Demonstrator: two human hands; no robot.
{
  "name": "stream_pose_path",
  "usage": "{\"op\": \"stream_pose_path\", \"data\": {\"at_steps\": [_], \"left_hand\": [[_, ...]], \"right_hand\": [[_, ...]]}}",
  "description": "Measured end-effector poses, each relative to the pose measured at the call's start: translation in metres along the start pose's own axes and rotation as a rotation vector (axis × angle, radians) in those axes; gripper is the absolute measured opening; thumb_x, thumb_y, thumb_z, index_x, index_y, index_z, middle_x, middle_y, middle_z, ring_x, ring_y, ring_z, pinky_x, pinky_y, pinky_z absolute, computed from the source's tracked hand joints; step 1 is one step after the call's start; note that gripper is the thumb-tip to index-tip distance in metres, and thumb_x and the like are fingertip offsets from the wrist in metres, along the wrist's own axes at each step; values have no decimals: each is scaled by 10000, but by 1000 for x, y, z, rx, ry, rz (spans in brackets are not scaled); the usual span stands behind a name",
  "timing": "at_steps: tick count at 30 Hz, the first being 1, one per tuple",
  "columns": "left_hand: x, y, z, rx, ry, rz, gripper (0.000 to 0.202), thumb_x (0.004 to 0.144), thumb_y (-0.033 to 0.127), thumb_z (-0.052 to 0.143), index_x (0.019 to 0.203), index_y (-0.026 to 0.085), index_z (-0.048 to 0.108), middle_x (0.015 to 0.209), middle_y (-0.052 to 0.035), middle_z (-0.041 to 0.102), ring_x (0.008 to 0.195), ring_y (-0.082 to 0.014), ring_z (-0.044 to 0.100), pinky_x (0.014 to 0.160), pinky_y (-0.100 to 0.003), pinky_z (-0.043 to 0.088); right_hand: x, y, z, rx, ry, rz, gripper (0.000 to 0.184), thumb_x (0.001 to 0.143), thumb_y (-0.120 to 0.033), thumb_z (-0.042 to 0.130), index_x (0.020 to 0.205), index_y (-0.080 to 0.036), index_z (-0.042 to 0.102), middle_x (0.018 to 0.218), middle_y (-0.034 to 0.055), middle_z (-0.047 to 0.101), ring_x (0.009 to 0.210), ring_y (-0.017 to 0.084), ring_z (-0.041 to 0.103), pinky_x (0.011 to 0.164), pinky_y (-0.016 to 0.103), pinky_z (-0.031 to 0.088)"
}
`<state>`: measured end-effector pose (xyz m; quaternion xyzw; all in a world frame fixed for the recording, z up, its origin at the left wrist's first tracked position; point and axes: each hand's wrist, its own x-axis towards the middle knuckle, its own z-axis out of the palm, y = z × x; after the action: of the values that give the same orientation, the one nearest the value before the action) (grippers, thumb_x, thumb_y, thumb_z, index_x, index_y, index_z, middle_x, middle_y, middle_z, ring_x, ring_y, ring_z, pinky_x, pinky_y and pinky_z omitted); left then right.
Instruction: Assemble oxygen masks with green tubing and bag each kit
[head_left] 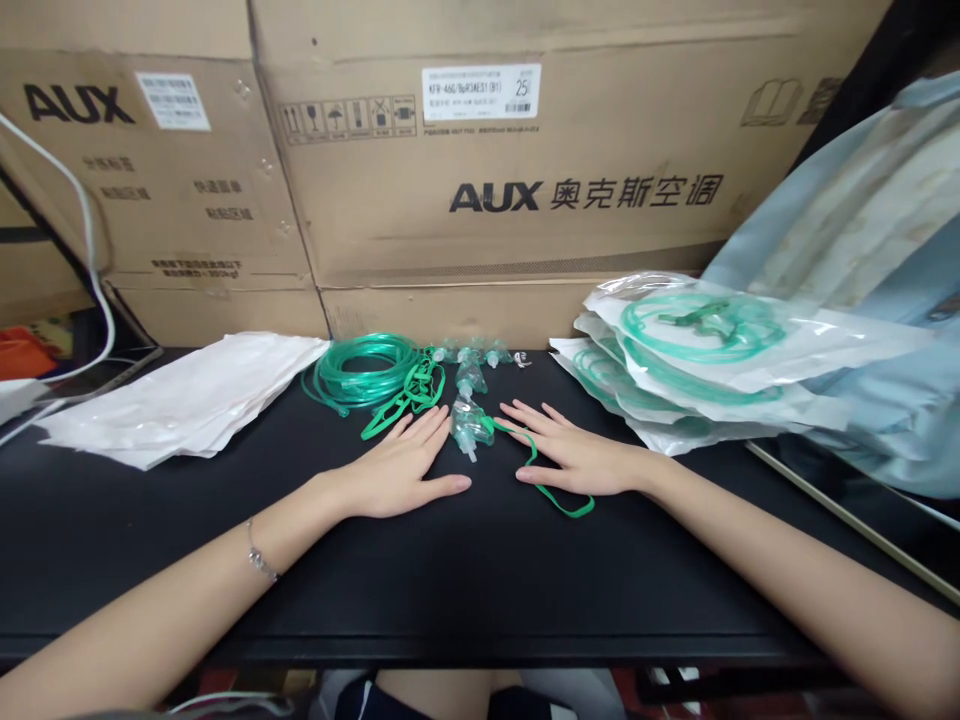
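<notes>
On the black table, a clear green mask (471, 425) lies between my two hands, its white connector pointing toward me. My left hand (401, 462) rests flat just left of it, fingers spread and holding nothing. To the right, my right hand (574, 450) also lies flat with fingers apart, over part of a green elastic strap (574, 511) that runs from the mask. Several more small masks (469, 372) sit in a line behind. Beyond my left fingers are bunched green straps (409, 398) and a coil of green tubing (364, 365).
White flat packets (180, 400) are stacked at the left. On the right is a pile of clear bags (690, 345) with green tubing inside, near a light blue cloth-like bag (862, 250). Large cardboard boxes (525, 240) stand along the back. A dark flat panel (862, 510) lies at right.
</notes>
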<state>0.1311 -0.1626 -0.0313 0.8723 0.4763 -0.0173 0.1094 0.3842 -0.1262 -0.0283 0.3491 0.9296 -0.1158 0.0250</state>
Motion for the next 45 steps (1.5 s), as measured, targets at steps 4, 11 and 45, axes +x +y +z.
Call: {"op": "stream_pose_path", "data": {"at_steps": [4, 11, 45], "left_hand": [[1, -1, -1, 3, -8, 1, 882, 779, 697, 168, 1408, 100, 2, 1473, -95, -54, 1359, -223, -46, 1097, -383, 21], [2, -1, 1, 7, -8, -2, 889, 778, 699, 163, 1407, 91, 9, 1472, -106, -44, 1360, -223, -42, 1097, -384, 23], [3, -16, -19, -107, 169, 100, 496, 874, 413, 318, 1236, 123, 494, 1352, -88, 431, 1240, -193, 401, 1020, -285, 298]], "right_hand": [[-1, -1, 0, 7, -7, 10, 760, 825, -627, 293, 1413, -177, 124, 1483, 95, 19, 1356, 244, -39, 1082, 506, 19], [-1, -2, -1, 5, -21, 19, 748, 828, -627, 285, 1413, -191, 120, 1484, 84, 15, 1356, 243, -37, 1081, 507, 19], [-2, 4, 1, 40, 28, -11, 645, 867, -568, 264, 1409, -235, 157, 1489, 56, 86, 1361, 253, 25, 1082, 523, 48]]}}
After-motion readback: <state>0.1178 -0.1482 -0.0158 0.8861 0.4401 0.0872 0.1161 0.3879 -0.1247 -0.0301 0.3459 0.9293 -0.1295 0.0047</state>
